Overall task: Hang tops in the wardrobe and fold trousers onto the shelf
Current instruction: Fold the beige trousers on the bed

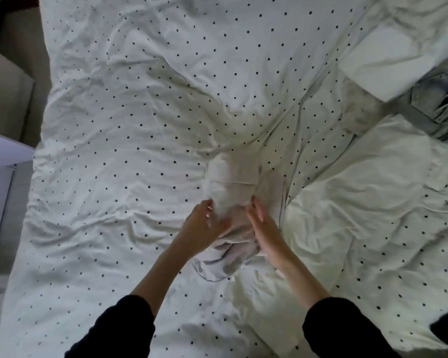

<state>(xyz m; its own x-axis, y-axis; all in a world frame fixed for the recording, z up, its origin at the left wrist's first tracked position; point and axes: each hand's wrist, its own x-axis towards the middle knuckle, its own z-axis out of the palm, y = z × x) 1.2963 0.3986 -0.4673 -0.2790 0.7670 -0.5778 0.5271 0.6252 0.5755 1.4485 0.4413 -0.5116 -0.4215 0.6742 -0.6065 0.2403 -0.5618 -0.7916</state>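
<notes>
Bed [114,151] with a white, black-dotted duvet, much creased. A pale white garment [232,192] lies bunched on the duvet near the middle, just ahead of the person; whether it is a top or trousers cannot be told, since it is crumpled and blurred. Its long axis runs away from the person, near end a loose grey-edged fold, far end a rounded bundle. Both hands flank it at about mid-length, so the cloth lies between them and extends forward past the fingertips. Left hand [201,226] on the garment's left side, fingers curled into the cloth, appearing to grip its edge. Right hand [265,228] on the right side, fingers fairly straight and together, palm turned inward against the cloth, pressing or steadying more than gripping. Neither hand is clearly nearer; both touch it. Forearms come in from the bottom edge in dark sleeves, converging toward the garment, wrists low over the duvet. At the upper right, well apart from the hands, lies a grey-blue denim item [440,104], probably jeans, partly under a white sheet or cloth [388,60]. Judgement: the garment is being gathered or straightened before a lift; the next move likely depends on drawing it along that forward axis.
</notes>
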